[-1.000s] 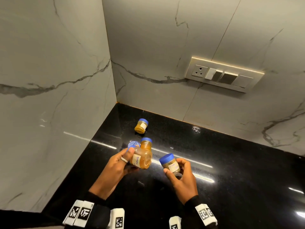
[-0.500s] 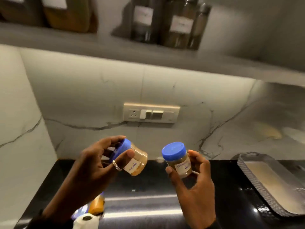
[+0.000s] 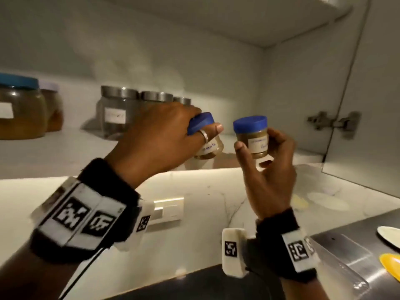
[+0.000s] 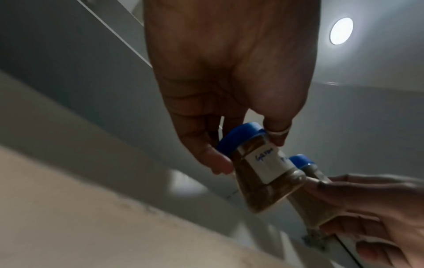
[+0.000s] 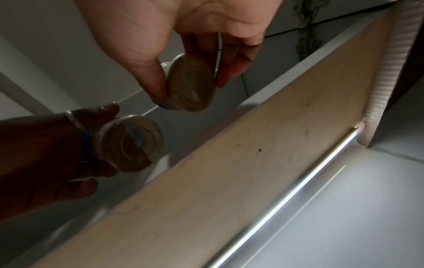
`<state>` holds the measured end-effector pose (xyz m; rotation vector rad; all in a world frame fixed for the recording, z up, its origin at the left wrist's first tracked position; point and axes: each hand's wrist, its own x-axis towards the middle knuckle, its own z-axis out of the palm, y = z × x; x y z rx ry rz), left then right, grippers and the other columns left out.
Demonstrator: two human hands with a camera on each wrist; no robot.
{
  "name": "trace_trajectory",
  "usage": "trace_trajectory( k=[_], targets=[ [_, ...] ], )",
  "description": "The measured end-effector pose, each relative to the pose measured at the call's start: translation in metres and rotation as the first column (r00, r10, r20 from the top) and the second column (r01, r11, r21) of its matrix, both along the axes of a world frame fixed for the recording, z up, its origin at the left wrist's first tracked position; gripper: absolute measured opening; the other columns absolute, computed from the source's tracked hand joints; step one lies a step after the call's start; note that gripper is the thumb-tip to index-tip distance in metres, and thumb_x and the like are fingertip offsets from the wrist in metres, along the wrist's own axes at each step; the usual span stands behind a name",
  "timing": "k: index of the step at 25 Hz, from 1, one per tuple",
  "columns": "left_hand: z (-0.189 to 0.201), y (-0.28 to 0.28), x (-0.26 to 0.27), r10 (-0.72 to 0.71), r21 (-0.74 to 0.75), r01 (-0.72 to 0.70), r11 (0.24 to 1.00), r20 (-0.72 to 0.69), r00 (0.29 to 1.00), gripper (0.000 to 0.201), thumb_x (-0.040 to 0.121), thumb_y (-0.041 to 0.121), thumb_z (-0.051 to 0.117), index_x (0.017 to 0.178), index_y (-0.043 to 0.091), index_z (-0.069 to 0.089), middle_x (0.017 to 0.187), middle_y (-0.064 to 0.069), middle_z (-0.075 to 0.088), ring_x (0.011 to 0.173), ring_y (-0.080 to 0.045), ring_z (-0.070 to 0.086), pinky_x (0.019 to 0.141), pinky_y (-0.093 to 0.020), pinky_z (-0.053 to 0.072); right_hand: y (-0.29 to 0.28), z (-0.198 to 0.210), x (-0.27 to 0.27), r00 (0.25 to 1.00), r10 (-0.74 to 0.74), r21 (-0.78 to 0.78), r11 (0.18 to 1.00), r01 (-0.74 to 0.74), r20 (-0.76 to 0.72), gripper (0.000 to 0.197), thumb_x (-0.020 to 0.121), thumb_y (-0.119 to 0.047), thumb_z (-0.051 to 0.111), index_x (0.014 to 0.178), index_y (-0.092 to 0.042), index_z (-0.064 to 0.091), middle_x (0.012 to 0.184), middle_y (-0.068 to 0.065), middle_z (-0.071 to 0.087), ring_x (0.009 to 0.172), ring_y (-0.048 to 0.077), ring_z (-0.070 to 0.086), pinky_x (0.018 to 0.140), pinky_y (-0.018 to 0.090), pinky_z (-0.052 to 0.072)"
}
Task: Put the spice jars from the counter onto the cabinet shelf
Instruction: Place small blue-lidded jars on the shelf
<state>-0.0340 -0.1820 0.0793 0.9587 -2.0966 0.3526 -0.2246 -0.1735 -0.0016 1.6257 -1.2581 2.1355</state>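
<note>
Two small spice jars with blue lids and white labels are held up at the cabinet shelf (image 3: 65, 152). My left hand (image 3: 203, 131) grips the lid of one jar (image 3: 208, 148), which tilts just above the shelf's front part. In the left wrist view this jar (image 4: 263, 170) hangs from my fingers. My right hand (image 3: 255, 152) holds the other jar (image 3: 252, 139) upright by its sides, in front of the shelf edge and to the right of the first. The right wrist view shows both jar bottoms, the right jar (image 5: 190, 87) and the left jar (image 5: 128, 143).
On the shelf stand steel-lidded glass jars (image 3: 118, 113) behind my left hand and a large blue-lidded jar (image 3: 19, 107) at far left. The open cabinet door (image 3: 368, 105) with its hinge (image 3: 333, 123) is at right. Below are a switch plate (image 3: 168, 211) and a steel tray (image 3: 346, 241).
Both hands have risen from the black counter to shelf height, each carrying its jar. The view has swung up from the counter to the cabinet shelf.
</note>
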Motion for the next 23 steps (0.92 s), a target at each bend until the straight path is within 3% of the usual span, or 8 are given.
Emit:
trace_trajectory(
  k=[2,4,6,8,12,16,20,23],
  targets=[
    [0.007,-0.029,-0.019,0.067,0.023,-0.069,0.997,0.064,0.996,0.057,0.085,0.073,0.034,0.091,0.026,0.066,0.078,0.006,0.065,0.067,-0.011,0.059,0.065,-0.032,0.051,-0.021,0.007,-0.007,0.998,0.008,0.067,0.998,-0.011,0.054,0.048,0.084,-0.036,0.072,0.121,-0.026,0.043,0.108,-0.005,0.062,0.084,-0.002,0.061,0.071,0.008,0.048],
    [0.008,-0.052,-0.033,0.112,0.049,-0.116,0.992,0.075,0.991,0.059,0.084,0.076,0.034,0.086,0.026,0.066,0.077,0.005,0.065,0.069,-0.012,0.060,0.068,-0.035,0.053,-0.039,0.004,-0.011,0.995,-0.096,0.125,0.988,0.092,0.025,0.047,0.083,-0.045,0.070,0.117,-0.030,0.042,0.102,-0.009,0.062,0.085,0.006,0.063,0.086,0.028,0.052],
    [0.007,-0.064,-0.042,0.136,0.072,-0.141,0.987,0.071,0.988,0.060,0.085,0.076,0.036,0.084,0.025,0.068,0.075,0.006,0.065,0.068,-0.012,0.061,0.071,-0.037,0.056,-0.050,-0.002,-0.015,0.967,-0.250,0.201,0.946,0.254,-0.046,0.048,0.082,-0.058,0.063,0.116,-0.031,0.043,0.102,-0.011,0.061,0.094,0.015,0.060,0.096,0.040,0.038],
    [0.006,-0.067,-0.048,0.174,0.080,-0.181,0.980,0.086,0.981,0.062,0.084,0.076,0.036,0.090,0.024,0.069,0.082,0.005,0.067,0.074,-0.013,0.061,0.075,-0.037,0.056,-0.052,-0.006,-0.016,0.956,-0.291,0.246,0.925,0.290,-0.035,0.055,0.081,-0.063,0.060,0.120,-0.027,0.045,0.107,-0.008,0.063,0.102,0.018,0.056,0.094,0.040,0.030],
    [0.006,-0.060,-0.054,0.249,0.143,-0.276,0.950,0.179,0.952,0.068,0.083,0.077,0.035,0.114,0.024,0.063,0.112,0.000,0.065,0.094,-0.018,0.060,0.083,-0.037,0.052,-0.046,-0.004,-0.018,0.970,-0.241,0.309,0.921,0.237,-0.024,0.064,0.080,-0.065,0.060,0.128,-0.024,0.043,0.118,-0.005,0.061,0.109,0.017,0.052,0.098,0.042,0.030],
    [0.020,-0.028,-0.043,0.278,0.126,-0.331,0.935,0.319,0.906,0.081,0.084,0.078,0.026,0.146,0.026,0.033,0.152,-0.001,0.034,0.135,-0.025,0.038,0.102,-0.045,0.040,-0.022,0.002,-0.028,0.989,-0.145,0.255,0.955,0.150,-0.038,0.063,0.082,-0.068,0.054,0.130,-0.030,0.039,0.132,-0.008,0.051,0.121,0.015,0.047,0.103,0.049,0.039],
    [0.052,0.023,-0.023,0.304,-0.006,-0.328,0.945,0.389,0.870,0.071,0.087,0.073,0.027,0.141,0.029,0.039,0.142,0.004,0.045,0.123,-0.022,0.049,0.096,-0.046,0.045,0.014,0.034,-0.048,0.965,-0.160,0.146,0.970,0.193,-0.209,0.047,0.091,-0.057,0.052,0.126,-0.027,0.047,0.123,-0.015,0.050,0.117,0.008,0.049,0.097,0.041,0.047],
    [0.078,0.041,-0.015,0.258,-0.016,-0.280,0.960,0.446,0.857,0.066,0.087,0.073,0.028,0.138,0.034,0.042,0.130,0.007,0.056,0.110,-0.018,0.057,0.092,-0.042,0.049,0.032,0.071,-0.062,0.902,-0.149,0.175,0.956,0.237,-0.406,0.038,0.093,-0.044,0.054,0.124,-0.022,0.053,0.123,-0.010,0.055,0.112,0.006,0.051,0.092,0.031,0.046]
  ],
)
